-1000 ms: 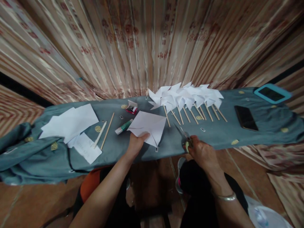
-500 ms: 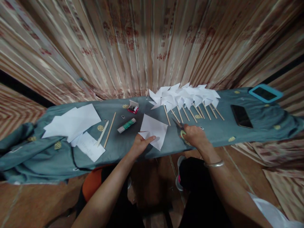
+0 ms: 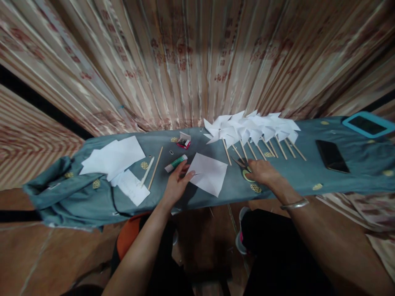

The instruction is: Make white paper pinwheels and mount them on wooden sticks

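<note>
A white paper square (image 3: pixel 210 174) lies flat on the teal cloth (image 3: pixel 101 197) in front of me. My left hand (image 3: pixel 176 183) rests beside it with fingers stretched out, the tips touching the paper's left corner, just below a green and white glue stick (image 3: pixel 175 163). My right hand (image 3: pixel 262 172) lies low on the cloth to the right of the paper, loosely curled over scissors (image 3: pixel 245 169). Their blades point up-left and a green handle ring shows by my thumb. A bangle sits on my right wrist.
A row of white paper pinwheels (image 3: pixel 249 127) on wooden sticks lies behind my right hand. At left are loose white sheets (image 3: pixel 114 156), a wooden stick (image 3: pixel 155 167) and a small red box (image 3: pixel 184 142). A black phone (image 3: pixel 332 156) and a blue-cased device (image 3: pixel 367 125) lie at right. A striped curtain hangs behind.
The paper went from held up in my left hand to flat on the cloth. My right hand moved up-left and lowered the scissors onto the cloth near the pinwheel sticks.
</note>
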Tool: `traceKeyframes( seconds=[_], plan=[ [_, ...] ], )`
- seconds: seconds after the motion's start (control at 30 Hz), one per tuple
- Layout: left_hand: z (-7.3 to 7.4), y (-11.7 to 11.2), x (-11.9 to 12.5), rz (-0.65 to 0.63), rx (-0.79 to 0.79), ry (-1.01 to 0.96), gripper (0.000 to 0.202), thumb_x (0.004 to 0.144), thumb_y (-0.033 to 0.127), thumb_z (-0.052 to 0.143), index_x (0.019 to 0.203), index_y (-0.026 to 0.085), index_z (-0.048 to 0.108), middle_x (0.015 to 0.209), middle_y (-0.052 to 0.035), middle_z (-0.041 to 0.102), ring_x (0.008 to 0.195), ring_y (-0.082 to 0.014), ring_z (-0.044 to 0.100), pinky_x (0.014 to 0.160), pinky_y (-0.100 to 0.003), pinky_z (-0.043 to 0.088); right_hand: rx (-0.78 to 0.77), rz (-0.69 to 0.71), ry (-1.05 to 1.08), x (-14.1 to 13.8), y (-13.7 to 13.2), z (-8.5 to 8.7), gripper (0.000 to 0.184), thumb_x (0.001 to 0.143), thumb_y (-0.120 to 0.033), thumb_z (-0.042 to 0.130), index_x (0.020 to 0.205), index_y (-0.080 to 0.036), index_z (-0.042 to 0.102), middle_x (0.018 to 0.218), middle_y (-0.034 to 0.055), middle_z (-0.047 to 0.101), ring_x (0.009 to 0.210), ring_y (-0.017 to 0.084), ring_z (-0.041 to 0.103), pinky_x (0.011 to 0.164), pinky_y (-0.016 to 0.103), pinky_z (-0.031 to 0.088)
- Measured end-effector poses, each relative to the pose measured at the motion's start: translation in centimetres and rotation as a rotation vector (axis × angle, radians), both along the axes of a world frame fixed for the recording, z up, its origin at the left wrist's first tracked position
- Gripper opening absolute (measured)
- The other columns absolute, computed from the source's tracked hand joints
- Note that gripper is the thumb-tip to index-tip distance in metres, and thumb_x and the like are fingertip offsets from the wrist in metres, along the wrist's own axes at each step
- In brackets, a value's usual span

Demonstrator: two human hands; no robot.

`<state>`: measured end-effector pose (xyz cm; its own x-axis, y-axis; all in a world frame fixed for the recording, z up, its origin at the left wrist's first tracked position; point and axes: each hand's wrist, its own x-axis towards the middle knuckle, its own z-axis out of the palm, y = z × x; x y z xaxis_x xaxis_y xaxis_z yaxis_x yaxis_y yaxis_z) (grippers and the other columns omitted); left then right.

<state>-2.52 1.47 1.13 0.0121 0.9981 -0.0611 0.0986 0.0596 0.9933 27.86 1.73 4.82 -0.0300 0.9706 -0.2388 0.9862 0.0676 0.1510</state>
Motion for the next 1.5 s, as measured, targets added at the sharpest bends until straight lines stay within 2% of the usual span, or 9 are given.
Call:
traceKeyframes(
  seconds=[0.17, 0.37, 0.53, 0.73, 0.87, 0.97, 1.1, 1.27, 1.5],
  plan=[
    [0.5, 1.4, -3.7, 0.151, 0.201, 0.314, 0.039, 0.074, 0.036, 0.070, 0.110, 0.021, 0.067, 0.105, -0.0077, 0.067, 0.087, -0.0211, 0.062, 0.085, -0.036, 0.050, -0.022, -0.013, -0.056, -0.6, -0.3, 0.0, 0.032, 0.087, -0.026, 0.057, 0.110, -0.004, 0.059, 0.098, 0.0225, 0.071, 0.097, 0.032, 0.069, 0.077, 0.035, 0.048],
    [-1.0, 2.7, -5.4, 0.045, 0.331, 0.784, 0.037, 0.073, 0.020, 0.066, 0.110, 0.016, 0.067, 0.115, -0.0142, 0.066, 0.116, -0.0326, 0.055, 0.105, -0.048, 0.040, 0.055, -0.027, -0.052, -1.1, -1.7, -0.4, 0.028, 0.087, -0.025, 0.059, 0.109, -0.008, 0.060, 0.091, 0.0197, 0.073, 0.090, 0.030, 0.071, 0.072, 0.033, 0.049],
    [-1.1, 3.3, -5.3, 0.076, 0.264, 0.816, 0.026, 0.075, 0.018, 0.061, 0.099, 0.014, 0.071, 0.104, -0.0138, 0.070, 0.104, -0.0303, 0.062, 0.097, -0.046, 0.046, 0.173, -0.032, 0.019, -1.0, -2.6, 0.0, 0.026, 0.088, -0.028, 0.059, 0.106, -0.012, 0.065, 0.088, 0.0165, 0.074, 0.084, 0.029, 0.072, 0.068, 0.033, 0.050],
    [0.1, 2.3, -1.6, 0.065, 0.055, 0.093, 0.037, 0.068, 0.038, 0.072, 0.098, 0.017, 0.073, 0.089, -0.0045, 0.073, 0.079, -0.0196, 0.065, 0.077, -0.033, 0.051, 0.310, -0.038, 0.792, -4.8, -2.1, -0.5, 0.024, 0.087, -0.036, 0.058, 0.101, -0.020, 0.068, 0.092, 0.0080, 0.075, 0.078, 0.022, 0.070, 0.072, 0.032, 0.052],
    [1.2, 0.5, 1.7, -0.165, -0.131, -0.198, 0.043, 0.059, 0.037, 0.081, 0.095, 0.015, 0.075, 0.081, -0.0028, 0.072, 0.068, -0.0141, 0.061, 0.066, -0.026, 0.049, 0.083, -0.208, 1.615, -8.7, -1.6, -1.6, 0.049, 0.068, -0.047, 0.076, 0.106, -0.020, 0.066, 0.102, 0.0095, 0.073, 0.077, 0.019, 0.066, 0.066, 0.032, 0.052],
    [1.6, -0.4, 2.9, -0.265, -0.197, -0.271, 0.041, 0.058, 0.034, 0.083, 0.093, 0.015, 0.076, 0.084, -0.0034, 0.074, 0.072, -0.0146, 0.063, 0.071, -0.027, 0.049, -0.056, -0.340, 1.898, -10.2, -1.4, -1.9, 0.045, 0.064, -0.043, 0.081, 0.100, -0.019, 0.070, 0.095, 0.0069, 0.073, 0.067, 0.014, 0.059, 0.057, 0.027, 0.045],
    [1.2, -0.5, 3.1, -0.214, -0.175, -0.288, 0.038, 0.058, 0.032, 0.084, 0.091, 0.016, 0.076, 0.088, -0.0040, 0.075, 0.079, -0.0166, 0.065, 0.079, -0.029, 0.049, -0.114, -0.463, 2.064, -10.6, -1.3, -1.7, 0.031, 0.063, -0.038, 0.084, 0.083, -0.016, 0.074, 0.079, 0.0038, 0.072, 0.056, 0.008, 0.051, 0.049, 0.022, 0.037],
    [0.7, 0.0, 2.2, -0.167, -0.146, -0.194, 0.034, 0.061, 0.032, 0.081, 0.090, 0.015, 0.075, 0.085, -0.0049, 0.074, 0.077, -0.0171, 0.065, 0.074, -0.028, 0.051, -0.182, -0.714, 2.252, -10.1, -0.6, -2.0, 0.033, 0.059, -0.035, 0.088, 0.081, -0.014, 0.074, 0.077, 0.0025, 0.073, 0.055, 0.005, 0.054, 0.048, 0.014, 0.044],
    [-0.1, 2.3, -0.8, -0.107, 0.194, 0.453, 0.032, 0.080, 0.023, 0.059, 0.110, 0.021, 0.069, 0.113, -0.0078, 0.068, 0.095, -0.0201, 0.065, 0.084, -0.033, 0.054, -0.571, -0.970, 2.607, -8.4, 0.3, -2.6, 0.026, 0.071, -0.029, 0.082, 0.083, -0.012, 0.067, 0.071, 0.0000, 0.069, 0.054, 0.003, 0.057, 0.042, 0.007, 0.046]
  ],
)
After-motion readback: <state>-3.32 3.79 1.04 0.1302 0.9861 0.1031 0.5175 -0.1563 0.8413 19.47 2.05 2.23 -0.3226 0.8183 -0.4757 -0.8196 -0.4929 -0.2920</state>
